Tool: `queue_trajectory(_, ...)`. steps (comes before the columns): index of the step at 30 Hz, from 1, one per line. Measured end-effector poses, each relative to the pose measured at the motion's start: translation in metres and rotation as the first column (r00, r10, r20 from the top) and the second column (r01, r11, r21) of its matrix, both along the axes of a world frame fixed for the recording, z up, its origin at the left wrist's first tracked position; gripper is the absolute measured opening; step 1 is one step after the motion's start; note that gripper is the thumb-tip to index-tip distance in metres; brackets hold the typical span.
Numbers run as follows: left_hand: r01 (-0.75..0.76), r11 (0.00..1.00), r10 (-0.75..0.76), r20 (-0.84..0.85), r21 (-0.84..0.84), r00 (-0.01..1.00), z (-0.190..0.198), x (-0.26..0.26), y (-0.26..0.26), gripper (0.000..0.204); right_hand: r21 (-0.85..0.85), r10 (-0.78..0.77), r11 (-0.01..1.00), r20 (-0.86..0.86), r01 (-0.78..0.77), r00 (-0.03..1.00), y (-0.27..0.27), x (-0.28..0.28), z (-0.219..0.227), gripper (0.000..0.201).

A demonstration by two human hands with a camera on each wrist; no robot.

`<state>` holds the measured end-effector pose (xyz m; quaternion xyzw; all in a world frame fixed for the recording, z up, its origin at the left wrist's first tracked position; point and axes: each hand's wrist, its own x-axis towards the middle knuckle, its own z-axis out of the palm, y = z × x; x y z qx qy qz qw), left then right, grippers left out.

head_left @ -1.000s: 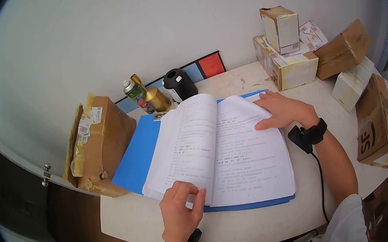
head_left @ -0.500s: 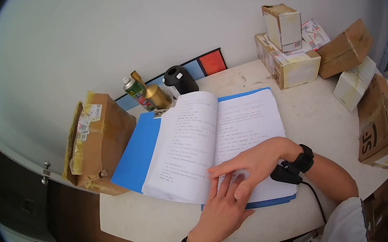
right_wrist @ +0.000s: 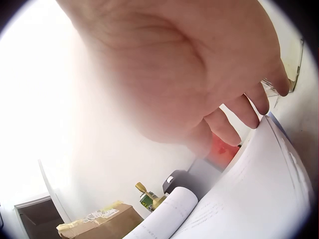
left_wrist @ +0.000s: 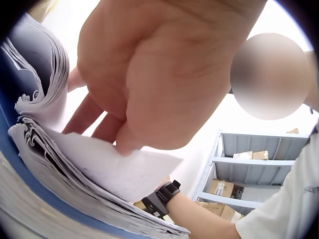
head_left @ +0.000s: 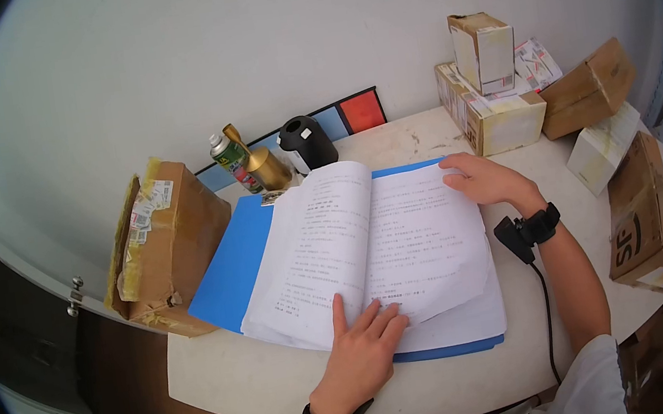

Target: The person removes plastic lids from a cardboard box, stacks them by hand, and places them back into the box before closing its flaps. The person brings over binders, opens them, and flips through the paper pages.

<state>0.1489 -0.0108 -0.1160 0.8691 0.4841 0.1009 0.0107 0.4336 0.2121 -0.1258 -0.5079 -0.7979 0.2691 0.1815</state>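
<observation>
A thick stack of printed pages (head_left: pixel 426 228) lies spread on a blue folder (head_left: pixel 226 267), with its left-hand pages (head_left: pixel 311 243) curled over in a roll. My left hand (head_left: pixel 363 353) rests across the lower middle of the pages, its fingers extended near the fold. Beneath that hand, the left wrist view shows a sheet (left_wrist: pixel 124 172) raised off the stack, its lower edge bowed. At the upper right corner of the right-hand pages is my right hand (head_left: pixel 495 179), fingers loosely bent and fingertips right at the paper's edge.
A taped cardboard box (head_left: pixel 184 235) stands left of the folder. Behind it are a spray can (head_left: pixel 232 161), a brass-coloured pot (head_left: pixel 268 168) and a black container (head_left: pixel 308 143). Several cartons (head_left: pixel 504 117) are piled at the right. A cable (head_left: pixel 549 321) hangs from my right wrist.
My right hand came from the upper right corner down to my left hand, then back up to that corner. The left hand has spread its fingers onto the pages; the lower right sheet now bows up.
</observation>
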Motion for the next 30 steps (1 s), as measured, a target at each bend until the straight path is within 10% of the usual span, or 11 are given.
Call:
queue_trajectory(9,-0.150,0.989,0.139,0.347,0.004,0.927,0.011,-0.001,0.003,0.006,0.077,-0.151,0.982,-0.218,0.171,0.964,0.019,0.009,-0.012,0.038)
queue_trajectory(17,-0.403,0.915,0.324,0.608,-0.008,0.725,-0.001,-0.040,-0.004,0.025,0.028,-0.146,0.987,-0.243,0.158,0.959,0.016,0.008,-0.012,0.049)
queue_trajectory(22,-0.718,0.665,0.567,0.486,0.206,0.665,-0.005,-0.073,-0.014,0.019,0.025,-0.048,0.999,0.135,0.045,0.990,0.005,0.003,-0.007,0.083)
queue_trajectory(30,-0.628,0.778,0.474,0.641,0.016,0.603,0.011,-0.054,-0.020,0.022,-0.027,0.013,1.000,0.225,-0.007,0.974,0.000,0.003,0.000,0.083)
